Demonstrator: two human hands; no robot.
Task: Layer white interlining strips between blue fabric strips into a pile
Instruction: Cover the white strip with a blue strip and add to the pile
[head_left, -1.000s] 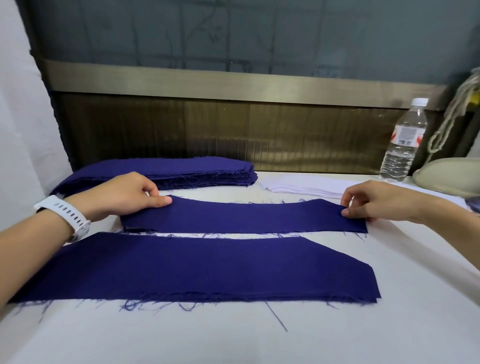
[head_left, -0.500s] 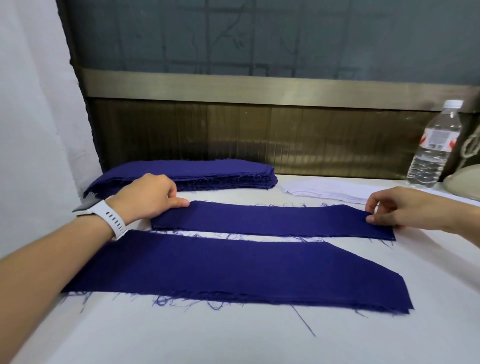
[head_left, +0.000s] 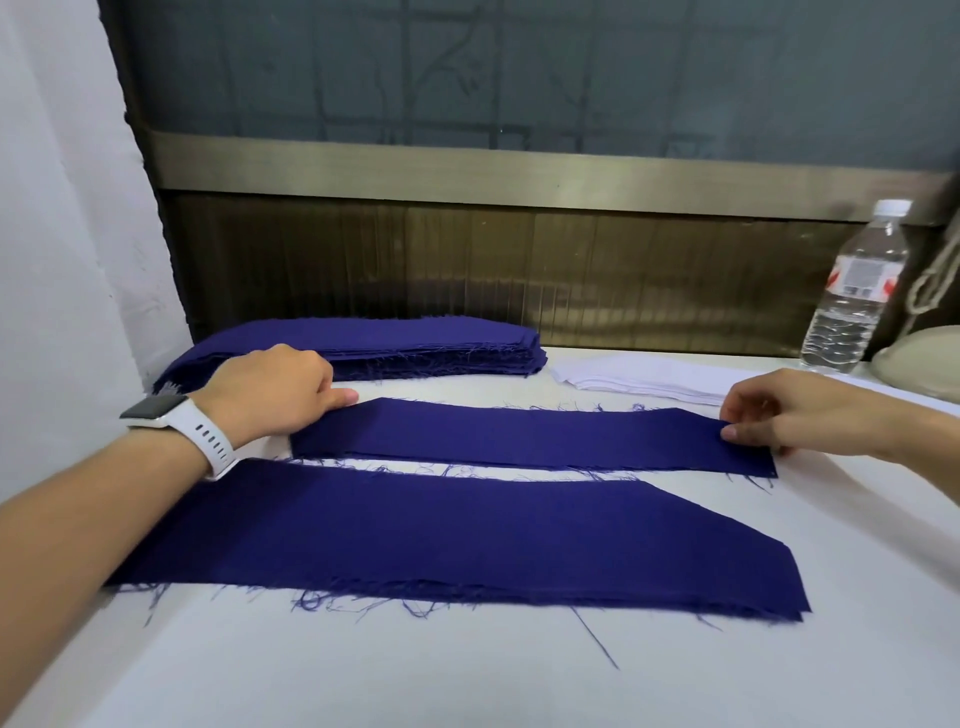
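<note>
The narrow blue strip (head_left: 530, 436) is lying flat on the table (head_left: 467, 675), between the wide blue strip (head_left: 467, 540) nearer the person and the blue stack (head_left: 374, 343) at the back. It is sitting in the same place as a second ago; only the head camera is shifting. The left hand (head_left: 270, 395) is still bearing on its left end, fingers (head_left: 348, 397) curled and the thumb tip at the far corner. The right hand (head_left: 779, 410) is still pinching the right end, thumb on top. So the strip is being squared and smoothed rather than carried, and this layer looks almost settled. Whether a white piece is already lying under it cannot be told. The white interlining stack (head_left: 649, 376) is waiting just behind the right hand, probably the next thing to be fetched. A water bottle (head_left: 852, 291) is standing at the far right.
</note>
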